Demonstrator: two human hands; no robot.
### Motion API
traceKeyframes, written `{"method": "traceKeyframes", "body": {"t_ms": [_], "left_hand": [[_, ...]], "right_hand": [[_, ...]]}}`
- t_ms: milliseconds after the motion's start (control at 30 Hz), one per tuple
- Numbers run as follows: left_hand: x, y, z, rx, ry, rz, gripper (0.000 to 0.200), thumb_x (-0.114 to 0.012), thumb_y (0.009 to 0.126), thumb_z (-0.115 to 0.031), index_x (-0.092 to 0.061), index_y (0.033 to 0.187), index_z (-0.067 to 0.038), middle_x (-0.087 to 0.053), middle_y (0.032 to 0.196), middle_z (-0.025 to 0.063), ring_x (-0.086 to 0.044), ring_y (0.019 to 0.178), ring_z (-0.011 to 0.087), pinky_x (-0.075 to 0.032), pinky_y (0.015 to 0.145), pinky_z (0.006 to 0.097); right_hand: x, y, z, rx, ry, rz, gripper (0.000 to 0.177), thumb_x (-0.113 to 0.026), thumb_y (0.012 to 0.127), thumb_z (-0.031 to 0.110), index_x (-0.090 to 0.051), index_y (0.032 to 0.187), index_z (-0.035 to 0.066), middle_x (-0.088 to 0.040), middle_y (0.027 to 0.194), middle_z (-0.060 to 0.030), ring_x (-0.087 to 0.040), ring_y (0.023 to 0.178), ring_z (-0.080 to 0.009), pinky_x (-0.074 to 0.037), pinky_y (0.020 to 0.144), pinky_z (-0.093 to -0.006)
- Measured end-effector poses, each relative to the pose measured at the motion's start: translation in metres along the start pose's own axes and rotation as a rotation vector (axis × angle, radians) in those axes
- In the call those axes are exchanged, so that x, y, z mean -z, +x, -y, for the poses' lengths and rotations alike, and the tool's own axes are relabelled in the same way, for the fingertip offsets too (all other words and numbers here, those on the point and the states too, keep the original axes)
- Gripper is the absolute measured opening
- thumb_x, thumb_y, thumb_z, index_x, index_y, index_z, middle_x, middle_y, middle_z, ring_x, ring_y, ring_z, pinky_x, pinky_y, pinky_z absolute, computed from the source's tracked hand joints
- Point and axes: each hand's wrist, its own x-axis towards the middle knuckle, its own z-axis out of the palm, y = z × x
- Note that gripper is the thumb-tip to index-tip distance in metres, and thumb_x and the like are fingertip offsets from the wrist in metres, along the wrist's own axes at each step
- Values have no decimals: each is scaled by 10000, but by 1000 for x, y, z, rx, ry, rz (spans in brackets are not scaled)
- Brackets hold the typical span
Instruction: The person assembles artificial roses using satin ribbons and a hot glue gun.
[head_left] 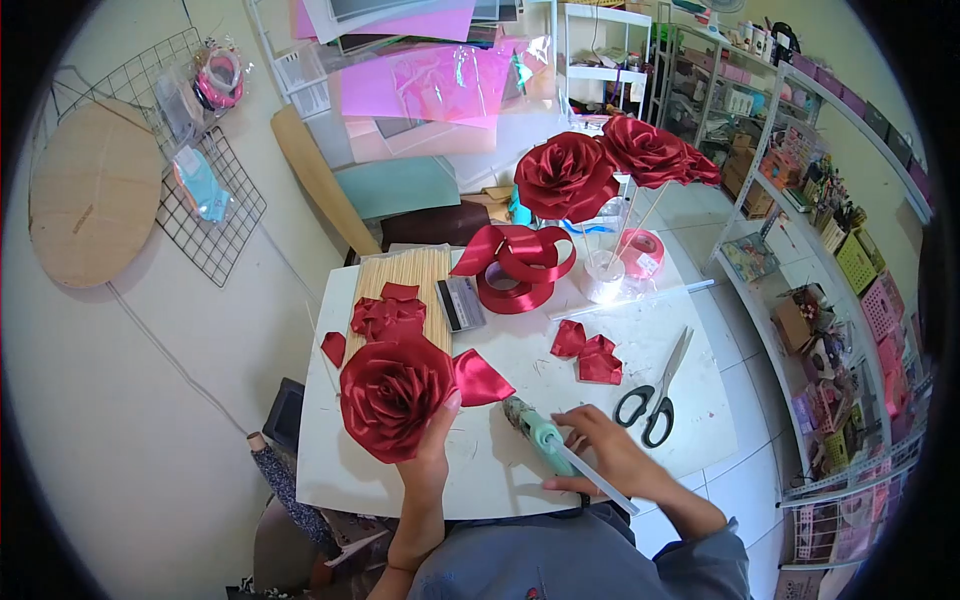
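head view: at the lower left of the frame, the left hand (425, 462) holds a red satin rose (395, 400) from below and its right side. the thumb is pressed against the rose's right edge, beside a pointed petal (482, 378) that juts toward the middle of the frame; the other fingers are hidden behind the bloom, so their exact hold cannot be told.

right of the rose, near the lower middle, a mint-green glue gun (543, 432) lies with its nozzle pointing to the upper left and a pale stick (600, 478) slanting from its rear. the right hand (615, 455) is at the gun, its fingers apart, index finger above the body and thumb below it; whether they touch it cannot be told.

just above the rose, loose red petals (390, 315) lie on a row of thin wooden sticks (405, 270), with a dark card (461, 304) beside them. red ribbon (515, 265) loops at the upper middle of the white table (470, 480). more cut petals (600, 361) and open black-handled scissors (657, 405) lie right of centre, and finished roses (567, 177) stand in a white cup (604, 278) toward the upper right.
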Motion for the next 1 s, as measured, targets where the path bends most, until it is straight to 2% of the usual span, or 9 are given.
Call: {"method": "traceKeyframes", "body": {"t_ms": [100,200,267,367,467,533,600,667,1000], "left_hand": [[-4,-2,-2,-64,-29,-41,413,-632,645,55,-458,1016,4,-506,1007,80,-497,912,143,-390,812,266],[-1,-4,0,-99,75,-30,444,-633,641,63,-447,1040,3,-502,1023,84,-494,929,156,-384,824,272],[-7,-5,-8,-185,56,16,490,-635,636,73,-425,1073,0,-490,1052,88,-491,942,168,-377,838,278],[-10,-5,-12,-267,34,36,509,-635,631,81,-421,1085,-2,-482,1072,92,-489,947,172,-378,840,284],[5,-7,-6,-217,250,51,506,-636,627,83,-425,1079,-3,-487,1067,94,-492,951,175,-390,830,285],[20,-8,5,-287,376,119,531,-639,629,73,-409,1101,-5,-464,1101,100,-464,992,184,-366,859,301],[15,-9,0,-362,504,204,556,-641,631,63,-394,1123,-8,-440,1136,106,-436,1034,193,-341,887,317],[-2,-16,-5,-176,325,-76,245,-567,705,42,-538,945,82,-539,999,153,-501,965,187,-362,852,288],[12,0,4,-284,479,19,233,-562,710,44,-540,938,83,-544,985,155,-511,945,187,-374,834,283]], "right_hand": [[-24,3,0,27,-290,-106,470,-621,686,227,-450,1003,-75,-428,968,-189,-552,641,-311,-469,610,-354],[-40,3,-7,-49,-319,-177,350,-571,695,153,-466,941,-73,-433,953,-190,-532,702,-324,-469,607,-360],[-39,3,-7,65,-325,-196,284,-533,681,94,-468,915,-54,-443,931,-181,-507,769,-320,-463,607,-326],[-40,3,-8,-10,-88,-275,292,-538,679,98,-464,927,-37,-454,883,-169,-481,801,-305,-444,578,-284],[-44,-8,0,-149,461,-403,280,-567,686,29,-461,941,-16,-467,878,-134,-498,703,-171,-396,572,-244],[-36,-8,8,-153,484,-384,270,-598,683,21,-487,925,-16,-474,890,-116,-486,637,-126,-385,567,-227],[-29,-7,21,113,317,-437,254,-621,689,66,-513,898,-30,-486,874,-116,-497,610,-141,-398,547,-223],[-31,-6,27,105,341,-488,274,-647,683,115,-528,873,-43,-491,873,-118,-512,634,-163,-414,550,-237],[-28,-1,25,236,152,-540,268,-678,654,154,-543,787,-35,-494,842,-123,-514,636,-191,-422,521,-262]]}}
